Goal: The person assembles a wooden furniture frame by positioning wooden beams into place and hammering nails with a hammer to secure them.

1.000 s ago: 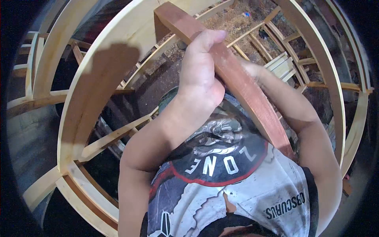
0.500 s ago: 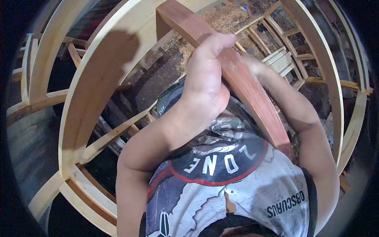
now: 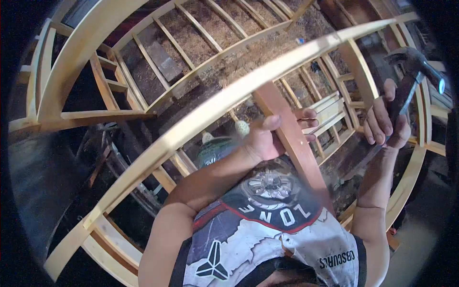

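Note:
My left hand is wrapped around a reddish-brown wooden board, thumb on the near side and fingertips showing past the far edge. The board slants from a pale curved wooden rail down toward my chest, and its lower end lies close against my shirt. Off to the right, my right hand grips a claw hammer by its handle, head up and apart from the board. Part of the handle is hidden by my fingers.
Pale wooden framing surrounds me, with a slatted frame at the back and a ladder-like frame at the left. Several short pale boards lie beyond the reddish board. Curved upright pieces stand at the right.
My right hand has left the reddish board and now holds a raised hammer at the right. My left hand still grips the board, lower in view. The camera view has shifted.

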Tool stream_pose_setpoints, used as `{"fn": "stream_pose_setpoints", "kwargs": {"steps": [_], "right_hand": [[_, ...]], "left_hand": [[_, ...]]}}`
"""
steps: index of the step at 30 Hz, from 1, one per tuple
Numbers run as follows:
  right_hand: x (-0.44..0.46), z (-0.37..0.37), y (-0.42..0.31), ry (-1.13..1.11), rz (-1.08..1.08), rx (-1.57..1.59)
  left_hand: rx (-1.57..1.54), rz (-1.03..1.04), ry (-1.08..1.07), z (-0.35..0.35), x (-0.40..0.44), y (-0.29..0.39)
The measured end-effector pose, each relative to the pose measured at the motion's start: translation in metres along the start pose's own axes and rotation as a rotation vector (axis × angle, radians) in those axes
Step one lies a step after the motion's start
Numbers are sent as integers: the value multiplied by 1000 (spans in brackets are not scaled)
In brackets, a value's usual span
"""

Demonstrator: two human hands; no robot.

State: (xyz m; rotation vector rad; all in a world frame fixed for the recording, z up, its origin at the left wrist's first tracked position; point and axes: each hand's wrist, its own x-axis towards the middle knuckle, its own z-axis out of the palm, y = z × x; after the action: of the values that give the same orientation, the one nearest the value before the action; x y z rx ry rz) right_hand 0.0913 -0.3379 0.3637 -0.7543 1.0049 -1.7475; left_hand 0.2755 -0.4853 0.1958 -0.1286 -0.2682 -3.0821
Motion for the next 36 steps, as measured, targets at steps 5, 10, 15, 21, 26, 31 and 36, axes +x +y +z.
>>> {"fn": "stream_pose_setpoints", "kwargs": {"steps": [5, 10, 15, 21, 26, 31, 36], "right_hand": [[44, 28, -54, 423, 242, -1384], [135, 75, -58, 41, 269, -1715], [227, 98, -14, -721, 735, -2198], [247, 68, 29, -648, 577, -2123], [268, 83, 14, -1091, 786, -2132], [290, 10, 4, -551, 546, -2151], [261, 110, 24, -1201, 833, -2436]], "left_hand": [[-59, -5, -39, -10, -1, -15], [-131, -21, 10, -5, -3, -29], [-208, 170, 136, 25, -2, -35], [-116, 156, 250, 46, -6, -18], [-103, 152, 234, 46, -3, -15], [-97, 138, 218, 47, 0, -13], [-91, 148, 205, 49, -5, -15]]}}
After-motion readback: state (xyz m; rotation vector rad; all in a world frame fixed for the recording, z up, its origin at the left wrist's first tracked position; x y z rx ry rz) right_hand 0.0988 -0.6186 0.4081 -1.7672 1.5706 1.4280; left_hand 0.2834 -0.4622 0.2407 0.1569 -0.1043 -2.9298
